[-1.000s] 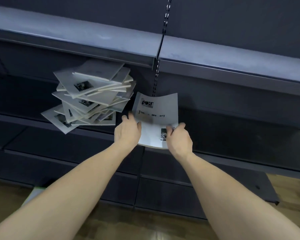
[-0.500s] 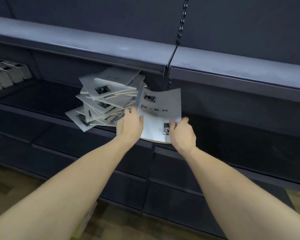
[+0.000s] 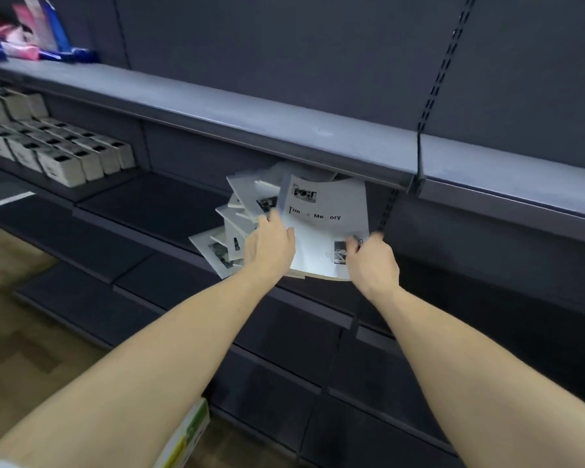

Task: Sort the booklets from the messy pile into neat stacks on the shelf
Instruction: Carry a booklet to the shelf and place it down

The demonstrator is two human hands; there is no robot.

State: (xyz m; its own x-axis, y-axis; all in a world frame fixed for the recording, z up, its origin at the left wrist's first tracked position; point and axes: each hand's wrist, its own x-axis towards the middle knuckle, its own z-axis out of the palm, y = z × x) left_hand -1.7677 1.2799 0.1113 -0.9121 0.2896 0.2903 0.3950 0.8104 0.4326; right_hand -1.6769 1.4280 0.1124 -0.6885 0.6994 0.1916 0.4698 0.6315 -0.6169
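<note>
A messy pile of white booklets [image 3: 232,228] leans on the dark middle shelf [image 3: 149,211], under the grey upper shelf [image 3: 250,119]. In front of the pile I hold a thin batch of white booklets [image 3: 325,228] with a printed title on top, its cover bowed. My left hand [image 3: 269,246] grips the batch's left edge, partly covering the pile. My right hand [image 3: 372,261] pinches its lower right corner. The batch overlaps the pile's right side and hides part of it.
Rows of small white boxes [image 3: 58,150] stand on the same shelf at the far left. Colourful packets [image 3: 24,32] lie on the upper shelf's left end. A slotted upright [image 3: 429,103] rises at the right. A green-and-white box [image 3: 186,437] sits low by my left arm. Lower shelves [image 3: 284,332] step out below.
The view has swung left, revealing the white boxes and packets. Both hands carried the batch left, so it now overlaps the messy pile's right side.
</note>
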